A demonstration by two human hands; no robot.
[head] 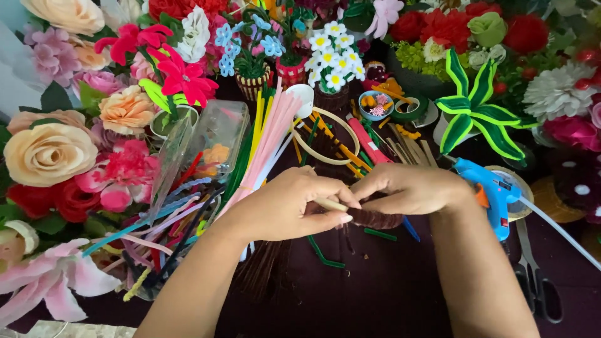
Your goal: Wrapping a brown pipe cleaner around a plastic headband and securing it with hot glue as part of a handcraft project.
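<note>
A thin pale wooden stick point(330, 204) lies nearly level between the two hands, its long axis running left to right with a slight downward tilt toward the right; its right end is buried in a dark brown fuzzy pipe-cleaner coil point(374, 218). Both sit over the dark table point(375, 294), just left of the blue glue gun point(494, 194).

The left hand point(285, 206) comes in from the lower left, knuckles up, with thumb and forefinger pinching the stick and the other fingers curled under. The right hand point(410, 189) comes in from the lower right, palm down, fingers pressed together and bent over the coil; whether its fingertips grip the coil cannot be told.

One glue gun is in view, nozzle aimed up-left, with one pair of scissors point(535, 278) below it. Left of the gun, beyond the hands, lie one bundle of pink pipe cleaners point(269, 141) and one wooden hoop point(325, 134). Two loose green pipe-cleaner pieces point(325, 256) rest below the hands. Above the gun stands one green-and-yellow striped plant point(476, 109).
</note>
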